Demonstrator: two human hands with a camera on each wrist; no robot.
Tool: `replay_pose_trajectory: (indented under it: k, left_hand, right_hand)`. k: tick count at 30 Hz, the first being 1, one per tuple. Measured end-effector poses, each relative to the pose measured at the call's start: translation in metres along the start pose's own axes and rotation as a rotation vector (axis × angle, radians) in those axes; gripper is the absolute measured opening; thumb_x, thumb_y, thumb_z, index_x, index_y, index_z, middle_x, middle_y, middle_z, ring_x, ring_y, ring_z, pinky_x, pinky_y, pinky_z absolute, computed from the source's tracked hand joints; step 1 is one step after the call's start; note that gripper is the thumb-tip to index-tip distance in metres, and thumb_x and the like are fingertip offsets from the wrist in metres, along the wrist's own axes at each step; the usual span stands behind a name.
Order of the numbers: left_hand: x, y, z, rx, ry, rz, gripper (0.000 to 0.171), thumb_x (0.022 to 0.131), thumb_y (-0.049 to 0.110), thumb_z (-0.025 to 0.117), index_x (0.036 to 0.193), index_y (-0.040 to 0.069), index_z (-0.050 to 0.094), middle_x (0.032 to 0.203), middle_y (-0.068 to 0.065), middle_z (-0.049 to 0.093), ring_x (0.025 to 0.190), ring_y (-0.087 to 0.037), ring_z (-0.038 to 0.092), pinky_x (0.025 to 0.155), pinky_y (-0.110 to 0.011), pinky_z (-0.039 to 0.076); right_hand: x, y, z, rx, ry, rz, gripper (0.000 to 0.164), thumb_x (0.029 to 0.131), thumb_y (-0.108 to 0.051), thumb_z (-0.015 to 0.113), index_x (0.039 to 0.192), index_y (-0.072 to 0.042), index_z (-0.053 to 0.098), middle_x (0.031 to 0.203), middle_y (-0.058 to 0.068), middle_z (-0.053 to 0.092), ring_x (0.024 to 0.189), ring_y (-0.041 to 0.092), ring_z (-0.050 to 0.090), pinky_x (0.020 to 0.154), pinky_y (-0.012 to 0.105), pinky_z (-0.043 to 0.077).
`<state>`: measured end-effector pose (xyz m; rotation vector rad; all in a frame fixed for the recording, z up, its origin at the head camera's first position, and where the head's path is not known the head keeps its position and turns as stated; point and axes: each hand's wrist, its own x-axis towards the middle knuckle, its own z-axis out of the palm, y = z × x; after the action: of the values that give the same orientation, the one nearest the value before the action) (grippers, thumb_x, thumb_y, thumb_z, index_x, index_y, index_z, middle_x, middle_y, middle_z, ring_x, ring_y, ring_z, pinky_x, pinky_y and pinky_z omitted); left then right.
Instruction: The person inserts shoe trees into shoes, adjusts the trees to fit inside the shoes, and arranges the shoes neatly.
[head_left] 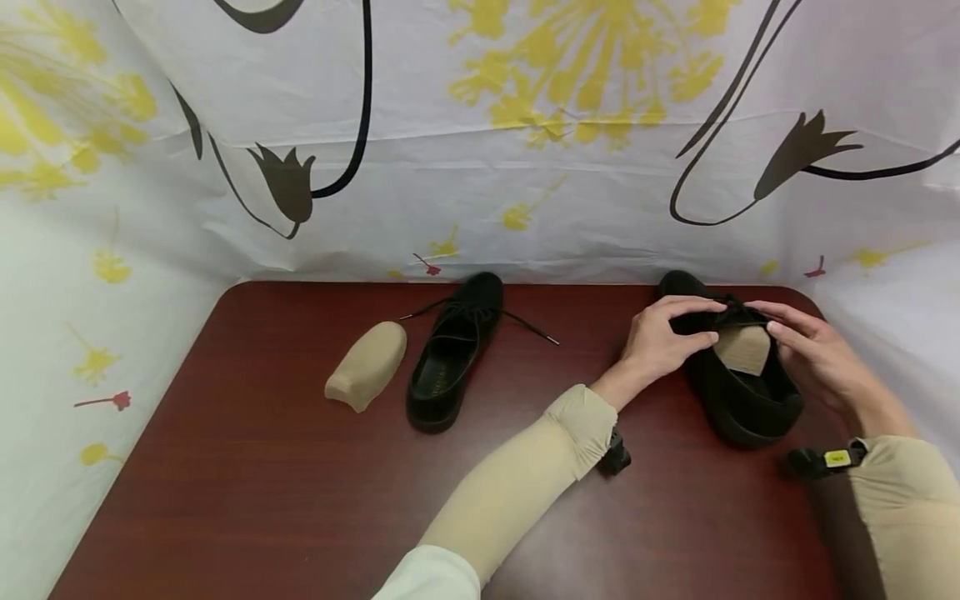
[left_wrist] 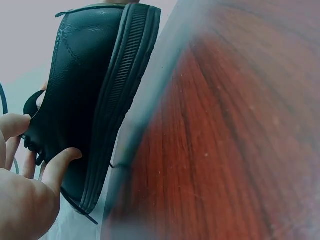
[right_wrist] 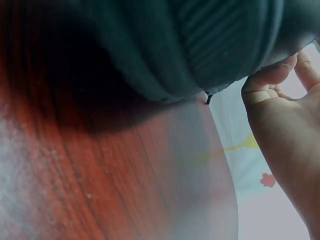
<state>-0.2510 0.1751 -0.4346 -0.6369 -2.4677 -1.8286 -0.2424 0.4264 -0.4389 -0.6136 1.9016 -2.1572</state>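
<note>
I have the left hand [head_left: 660, 335] gripping the left side of the held shoe [head_left: 711, 387] near its laces; the right hand [head_left: 821, 350] grips its right side. The first beige insert [head_left: 742, 350] lies inside the held shoe, between both hands; I cannot tell its seating depth. I judge work partway complete: left of the held shoe, the second shoe [head_left: 450, 362] shows no insert; farther left, the second beige insert [head_left: 367, 367] rests on the tabletop [head_left: 300, 500].

one insert [head_left: 367, 365] left of middle shoe [head_left: 454, 354]; second insert [head_left: 742, 350] inside rightmost shoe [head_left: 717, 393]
</note>
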Motion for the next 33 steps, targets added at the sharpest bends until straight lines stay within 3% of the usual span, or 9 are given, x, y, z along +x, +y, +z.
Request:
replay_pose_trajectory:
  k: [4, 6, 13, 19, 25, 29, 30, 31, 33]
  left_hand:
    - [0.003, 0.001, 0.004, 0.032, -0.01, -0.03, 0.033, 0.087, 0.027, 0.079, 0.118, 0.036, 0.073, 0.127, 0.028, 0.055, 0.121, 0.012, 0.045, 0.096, -0.012, 0.039]
    - [0.004, 0.0, 0.007, 0.033, -0.018, -0.041, 0.033, 0.088, 0.026, 0.079, 0.118, 0.036, 0.073, 0.128, 0.028, 0.054, 0.121, 0.012, 0.045, 0.096, -0.011, 0.038]
    - [0.004, -0.003, 0.012, 0.027, -0.026, -0.051, 0.033, 0.087, 0.025, 0.079, 0.118, 0.034, 0.073, 0.128, 0.027, 0.054, 0.121, 0.012, 0.045, 0.097, -0.011, 0.038]
    - [0.006, -0.002, 0.014, 0.049, -0.032, -0.035, 0.034, 0.087, 0.026, 0.079, 0.12, 0.033, 0.072, 0.128, 0.027, 0.055, 0.121, 0.014, 0.043, 0.097, -0.009, 0.036]
    - [0.008, 0.0, 0.019, 0.067, -0.055, -0.019, 0.034, 0.087, 0.026, 0.079, 0.12, 0.033, 0.072, 0.126, 0.027, 0.056, 0.119, 0.016, 0.043, 0.096, -0.008, 0.036]
    - [0.009, -0.001, 0.016, 0.073, -0.053, -0.014, 0.035, 0.088, 0.025, 0.079, 0.121, 0.033, 0.072, 0.127, 0.026, 0.057, 0.12, 0.015, 0.043, 0.096, -0.008, 0.036]
    - [0.009, -0.002, 0.016, 0.073, -0.053, -0.015, 0.035, 0.088, 0.025, 0.079, 0.121, 0.033, 0.072, 0.127, 0.026, 0.057, 0.12, 0.015, 0.043, 0.096, -0.008, 0.035]
    - [0.009, -0.002, 0.015, 0.077, -0.053, -0.014, 0.035, 0.088, 0.026, 0.079, 0.121, 0.033, 0.072, 0.128, 0.026, 0.057, 0.12, 0.015, 0.043, 0.096, -0.007, 0.035]
    - [0.009, -0.003, 0.014, 0.082, -0.056, -0.012, 0.035, 0.088, 0.026, 0.078, 0.121, 0.033, 0.072, 0.128, 0.025, 0.056, 0.12, 0.015, 0.043, 0.096, -0.007, 0.034]
  right_hand:
    - [-0.002, 0.001, -0.004, 0.01, 0.002, 0.01, 0.043, 0.105, 0.007, 0.028, 0.147, 0.008, 0.038, 0.138, 0.002, 0.054, 0.123, 0.007, 0.05, 0.098, 0.016, 0.037]
    - [-0.004, 0.001, -0.005, -0.001, 0.014, 0.02, 0.043, 0.105, 0.007, 0.028, 0.147, 0.007, 0.039, 0.137, 0.002, 0.055, 0.112, 0.006, 0.055, 0.093, 0.016, 0.041]
    - [-0.007, 0.004, -0.008, 0.015, 0.009, 0.005, 0.043, 0.105, 0.009, 0.028, 0.146, 0.009, 0.04, 0.137, 0.002, 0.057, 0.119, 0.007, 0.053, 0.095, 0.016, 0.039]
    - [-0.007, 0.004, -0.012, 0.004, 0.025, 0.015, 0.043, 0.104, 0.009, 0.029, 0.146, 0.008, 0.041, 0.135, 0.001, 0.058, 0.107, 0.005, 0.054, 0.088, 0.014, 0.043]
    - [-0.015, 0.0, -0.015, -0.033, 0.07, 0.063, 0.043, 0.105, 0.007, 0.033, 0.143, -0.001, 0.049, 0.128, -0.003, 0.061, 0.077, 0.002, 0.056, 0.064, 0.014, 0.045]
    - [-0.012, 0.002, -0.016, -0.04, 0.063, 0.067, 0.043, 0.105, 0.007, 0.032, 0.145, 0.001, 0.046, 0.13, -0.002, 0.06, 0.083, 0.001, 0.059, 0.069, 0.013, 0.046]
    - [-0.011, 0.002, -0.016, -0.036, 0.051, 0.064, 0.043, 0.105, 0.007, 0.032, 0.146, 0.001, 0.045, 0.131, -0.002, 0.059, 0.094, 0.002, 0.059, 0.077, 0.013, 0.046]
    - [-0.011, 0.003, -0.016, -0.029, 0.05, 0.067, 0.043, 0.105, 0.007, 0.031, 0.145, 0.001, 0.046, 0.126, -0.002, 0.062, 0.085, 0.003, 0.059, 0.07, 0.013, 0.045]
    - [-0.01, 0.003, -0.016, -0.007, 0.042, 0.073, 0.043, 0.105, 0.007, 0.031, 0.143, -0.002, 0.049, 0.097, -0.003, 0.065, 0.065, 0.008, 0.052, 0.055, 0.016, 0.041]
